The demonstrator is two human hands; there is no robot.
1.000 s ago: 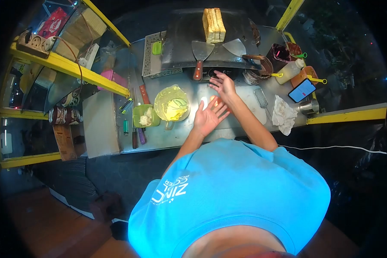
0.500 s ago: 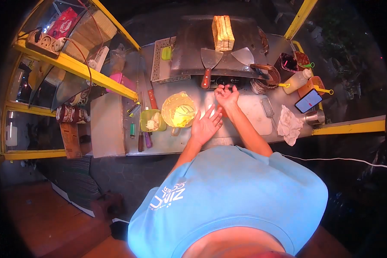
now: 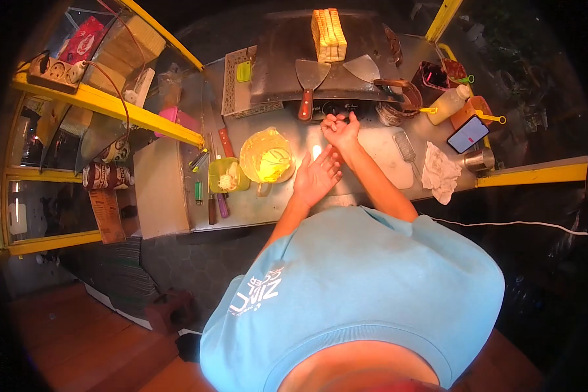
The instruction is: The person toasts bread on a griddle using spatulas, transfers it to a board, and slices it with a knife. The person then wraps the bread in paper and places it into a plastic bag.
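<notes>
From where I stand, the stack of bread slices (image 3: pixel 329 36) is upright on the far part of the griddle (image 3: pixel 277 55), its slices together. The red-handled spatula (image 3: pixel 311 73) and second spatula (image 3: pixel 362 67) are set down there, neither in hand.

Left hand (image 3: pixel 316 178): palm up above the counter (image 3: pixel 242 210), fingers loosely extended, nothing visible in its grasp; nearest item, the plastic jug (image 3: pixel 247 155) of yellow spread (image 3: pixel 275 164). Right hand (image 3: pixel 341 130): just before the stove panel (image 3: pixel 366 112), fingers half curled; whether they enclose anything cannot be told.

Status: bread placed on the griddle; jug uncovered, spread inside. No spread is discernible on the bread, and no slice appears separated. Browning beneath cannot be verified.
</notes>
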